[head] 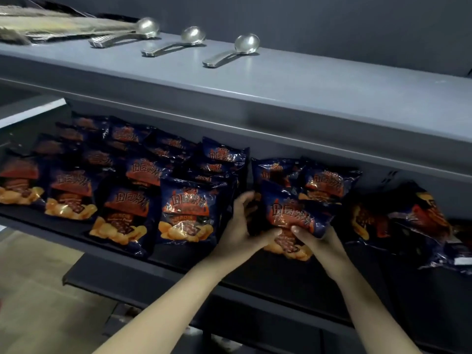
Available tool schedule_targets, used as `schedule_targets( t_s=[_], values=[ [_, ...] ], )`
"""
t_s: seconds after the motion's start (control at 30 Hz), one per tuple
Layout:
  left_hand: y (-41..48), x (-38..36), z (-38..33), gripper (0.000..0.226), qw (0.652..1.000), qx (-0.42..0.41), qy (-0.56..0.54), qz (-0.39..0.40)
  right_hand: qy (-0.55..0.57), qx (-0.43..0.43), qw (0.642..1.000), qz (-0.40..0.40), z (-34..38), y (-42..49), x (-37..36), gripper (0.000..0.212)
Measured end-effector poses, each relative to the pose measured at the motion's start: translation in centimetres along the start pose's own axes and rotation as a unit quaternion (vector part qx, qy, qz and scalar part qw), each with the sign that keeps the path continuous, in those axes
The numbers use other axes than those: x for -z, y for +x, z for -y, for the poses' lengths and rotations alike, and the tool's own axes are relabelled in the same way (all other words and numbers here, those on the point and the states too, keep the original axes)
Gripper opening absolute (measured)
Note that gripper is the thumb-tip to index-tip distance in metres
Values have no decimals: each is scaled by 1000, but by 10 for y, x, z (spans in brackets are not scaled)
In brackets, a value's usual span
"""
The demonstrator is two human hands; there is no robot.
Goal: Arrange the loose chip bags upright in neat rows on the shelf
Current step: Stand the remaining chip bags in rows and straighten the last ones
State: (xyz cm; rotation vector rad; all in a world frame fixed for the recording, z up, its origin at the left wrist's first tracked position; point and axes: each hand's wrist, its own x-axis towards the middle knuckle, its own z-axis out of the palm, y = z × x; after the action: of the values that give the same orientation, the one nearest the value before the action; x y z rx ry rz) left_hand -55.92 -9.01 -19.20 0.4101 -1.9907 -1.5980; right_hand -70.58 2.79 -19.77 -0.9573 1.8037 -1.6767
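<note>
Several dark blue chip bags with orange print stand upright in rows on the left and middle of the black shelf (76, 227); the front one of the nearest row (187, 213) faces me. Both hands hold one chip bag (291, 213) upright at the shelf's middle right. My left hand (242, 226) grips its left edge, thumb across the lower front. My right hand (314, 238) grips its lower right. Two more upright bags (329, 183) stand behind it. Loose bags (419, 221) lie flat and tilted in a heap at the right.
A grey upper shelf (281, 83) overhangs the bags and carries three metal ladles (229, 52) and bundles of dried grass (51, 24). A lower dark shelf (127, 279) juts out below. Tan floor (33, 302) shows at bottom left.
</note>
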Motion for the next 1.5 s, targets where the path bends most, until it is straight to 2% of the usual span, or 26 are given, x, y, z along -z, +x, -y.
schedule_targets(
  t_s=[0.07,0.13,0.27,0.63,0.73,0.8,0.83,0.87,0.93,1.0,1.07,1.13,1.2,1.27,1.4,1.5],
  values=[
    [7,-1,3,83,996,33,-63,56,-6,-16,1000,5,-3,0,1,28],
    [10,-2,8,73,990,42,-104,80,3,-26,999,-19,-4,-2,-1,23],
    [14,-4,22,64,991,60,-94,72,31,-36,998,-42,-6,-1,-3,20],
    [15,0,40,58,992,84,-83,46,38,-29,998,-29,-17,-6,-3,22],
    [16,-1,45,63,993,83,-82,31,44,-39,998,-29,-24,-5,-3,46],
    [18,-2,46,61,994,73,-74,17,61,-51,997,-7,-29,-3,-1,70],
    [20,-2,45,58,995,67,-69,9,57,-59,997,11,-29,-4,0,75],
    [22,-2,43,56,996,61,-68,4,40,-60,997,29,-30,-4,1,71],
    [25,-1,44,57,996,61,-59,11,9,-58,998,27,-32,-4,4,50],
    [23,-3,45,66,996,72,-29,31,1,-57,998,-32,-36,-1,11,45],
    [16,-6,51,78,992,73,90,49,16,-56,994,-90,-37,8,21,41],
    [8,-11,62,77,956,25,282,74,12,-64,991,-113,-34,20,27,36],
    [0,-15,69,65,913,-43,399,73,-10,-74,991,-113,-35,36,28,41],
    [-2,-17,72,56,899,-69,431,44,-25,-82,990,-115,-33,51,23,48],
    [2,-16,75,44,904,-77,419,14,-17,-101,990,-100,-32,69,1,56],
    [3,-16,77,39,901,-83,426,24,-61,-113,987,-93,-34,74,-17,44]
  ],
)
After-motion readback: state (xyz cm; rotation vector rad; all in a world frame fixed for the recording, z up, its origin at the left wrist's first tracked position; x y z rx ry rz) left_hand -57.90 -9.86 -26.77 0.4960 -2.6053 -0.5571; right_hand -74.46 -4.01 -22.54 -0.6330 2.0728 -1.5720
